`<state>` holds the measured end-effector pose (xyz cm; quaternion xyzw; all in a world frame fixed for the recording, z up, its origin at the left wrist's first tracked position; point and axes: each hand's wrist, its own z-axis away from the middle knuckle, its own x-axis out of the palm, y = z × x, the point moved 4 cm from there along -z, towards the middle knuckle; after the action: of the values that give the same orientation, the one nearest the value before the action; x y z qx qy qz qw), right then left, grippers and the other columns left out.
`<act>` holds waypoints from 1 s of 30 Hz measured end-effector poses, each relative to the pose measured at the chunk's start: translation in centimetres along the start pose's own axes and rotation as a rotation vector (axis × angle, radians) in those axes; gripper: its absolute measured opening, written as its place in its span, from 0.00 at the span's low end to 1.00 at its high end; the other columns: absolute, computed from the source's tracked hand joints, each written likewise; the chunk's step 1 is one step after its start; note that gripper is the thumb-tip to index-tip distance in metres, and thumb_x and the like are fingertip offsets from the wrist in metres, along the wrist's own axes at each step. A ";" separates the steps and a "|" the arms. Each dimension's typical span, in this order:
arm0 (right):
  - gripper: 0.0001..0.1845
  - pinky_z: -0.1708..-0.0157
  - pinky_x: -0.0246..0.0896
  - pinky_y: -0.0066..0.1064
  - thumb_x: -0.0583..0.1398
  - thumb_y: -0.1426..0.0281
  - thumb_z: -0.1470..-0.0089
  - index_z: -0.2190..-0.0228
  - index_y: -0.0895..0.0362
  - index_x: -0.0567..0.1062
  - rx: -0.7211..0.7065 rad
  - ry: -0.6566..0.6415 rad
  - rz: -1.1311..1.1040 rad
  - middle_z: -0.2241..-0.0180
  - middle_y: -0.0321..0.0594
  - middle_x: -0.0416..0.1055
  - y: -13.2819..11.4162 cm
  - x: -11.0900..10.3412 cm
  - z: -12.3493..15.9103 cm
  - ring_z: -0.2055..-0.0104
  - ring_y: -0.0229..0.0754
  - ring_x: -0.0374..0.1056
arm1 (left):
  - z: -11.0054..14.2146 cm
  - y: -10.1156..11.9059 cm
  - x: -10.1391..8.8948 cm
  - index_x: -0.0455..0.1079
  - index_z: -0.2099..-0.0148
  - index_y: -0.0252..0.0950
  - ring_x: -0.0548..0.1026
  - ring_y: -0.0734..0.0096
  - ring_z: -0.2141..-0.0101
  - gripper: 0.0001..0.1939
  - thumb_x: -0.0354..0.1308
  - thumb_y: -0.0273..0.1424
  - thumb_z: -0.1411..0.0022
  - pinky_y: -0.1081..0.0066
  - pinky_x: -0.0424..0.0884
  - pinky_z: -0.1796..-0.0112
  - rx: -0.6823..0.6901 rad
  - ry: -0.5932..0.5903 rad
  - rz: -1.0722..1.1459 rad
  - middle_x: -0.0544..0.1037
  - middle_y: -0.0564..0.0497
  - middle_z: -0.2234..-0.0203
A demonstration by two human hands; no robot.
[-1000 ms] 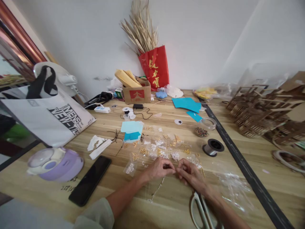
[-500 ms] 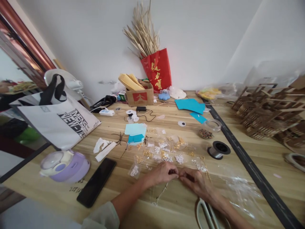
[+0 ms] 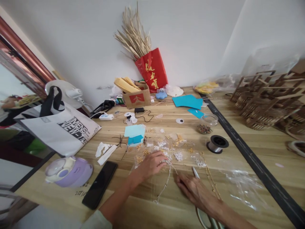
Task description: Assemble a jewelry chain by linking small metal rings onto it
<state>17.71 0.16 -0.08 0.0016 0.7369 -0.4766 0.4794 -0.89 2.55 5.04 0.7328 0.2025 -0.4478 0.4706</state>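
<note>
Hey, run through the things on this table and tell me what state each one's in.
Silver chain: stretched out, unfastened end near the left hand
Scissors: partly under the right hand, open or shut hidden
Phone: flat, screen dark
Wire spool: on its end, wound
Cardboard box: open, yellow envelopes sticking out
Red bag: tilted, dried stalks poking out
Fan: on or off, can't tell

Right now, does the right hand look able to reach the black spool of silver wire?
Probably yes: the right hand is fairly near, and only low things, such as a thin gold-coloured chain, lie between it and the black spool of silver wire.
</note>
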 end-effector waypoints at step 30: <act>0.10 0.68 0.58 0.31 0.50 0.74 0.39 0.69 0.54 0.69 0.031 0.023 0.045 0.69 0.39 0.73 -0.4 0.2 0.1 0.69 0.42 0.70 | 4.8 -2.6 0.1 0.70 0.68 0.36 0.73 0.63 0.61 0.10 0.50 0.23 0.36 0.61 0.65 0.51 -0.251 -0.101 -0.266 0.75 0.49 0.68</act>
<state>17.52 -0.18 0.06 0.0310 0.7346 -0.4773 0.4812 -4.94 -0.44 2.94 0.6117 0.3282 -0.5135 0.5045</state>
